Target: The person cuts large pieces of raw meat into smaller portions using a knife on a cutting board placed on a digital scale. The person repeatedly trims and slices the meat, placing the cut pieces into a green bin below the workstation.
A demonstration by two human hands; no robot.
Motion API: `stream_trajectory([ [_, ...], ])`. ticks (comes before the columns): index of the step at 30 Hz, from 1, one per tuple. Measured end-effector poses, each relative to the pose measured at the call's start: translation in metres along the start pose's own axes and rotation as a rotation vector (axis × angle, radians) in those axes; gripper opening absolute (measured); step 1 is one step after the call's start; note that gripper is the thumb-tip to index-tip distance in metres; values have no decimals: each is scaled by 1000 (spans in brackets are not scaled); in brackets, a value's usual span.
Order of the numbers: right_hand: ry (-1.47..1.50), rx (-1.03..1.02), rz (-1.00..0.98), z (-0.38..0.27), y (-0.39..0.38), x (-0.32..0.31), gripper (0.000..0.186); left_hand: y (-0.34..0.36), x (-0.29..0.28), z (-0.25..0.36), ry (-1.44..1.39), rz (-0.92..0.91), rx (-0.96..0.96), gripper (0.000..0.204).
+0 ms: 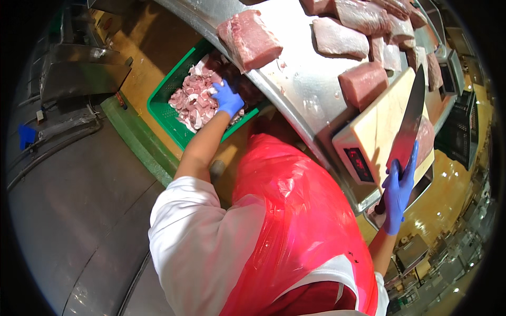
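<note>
My left hand (227, 98), in a blue glove, reaches down into a green crate (182, 138) and touches the small cut meat pieces (194, 100) heaped there. Its visible fingers are spread, and I see nothing gripped in them. On the right, my gloved right hand (399, 196) is closed around the handle of a large, long-bladed knife (410, 124). The blade points away from me over a cream cutting board (369, 131). A piece of meat (425, 136) lies on the board, partly hidden behind the blade.
A metal table (311, 100) carries a large meat block (250, 39) by its near edge and several more cuts (342, 38) farther right. Beside the board is a small scale display (358, 164). A dark crate (459, 129) stands beyond the table.
</note>
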State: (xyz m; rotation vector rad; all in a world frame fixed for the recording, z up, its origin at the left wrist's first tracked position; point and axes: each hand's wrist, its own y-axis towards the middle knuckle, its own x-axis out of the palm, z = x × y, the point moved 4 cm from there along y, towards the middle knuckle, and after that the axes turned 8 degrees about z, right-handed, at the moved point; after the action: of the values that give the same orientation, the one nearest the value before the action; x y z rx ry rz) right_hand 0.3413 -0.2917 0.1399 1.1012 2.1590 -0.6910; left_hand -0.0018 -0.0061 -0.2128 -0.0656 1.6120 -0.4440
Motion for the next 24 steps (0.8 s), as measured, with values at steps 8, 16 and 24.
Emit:
stream_trajectory([
  [8, -54, -103, 5, -23, -1, 15, 68, 132, 33, 5, -29, 540, 382, 49],
  [16, -75, -97, 60, -1, 1, 4, 68, 45, -12, -84, 81, 44, 266, 48],
  [24, 132, 32, 3, 31, -3, -8, 70, -54, 62, -204, 244, 206, 158, 84],
])
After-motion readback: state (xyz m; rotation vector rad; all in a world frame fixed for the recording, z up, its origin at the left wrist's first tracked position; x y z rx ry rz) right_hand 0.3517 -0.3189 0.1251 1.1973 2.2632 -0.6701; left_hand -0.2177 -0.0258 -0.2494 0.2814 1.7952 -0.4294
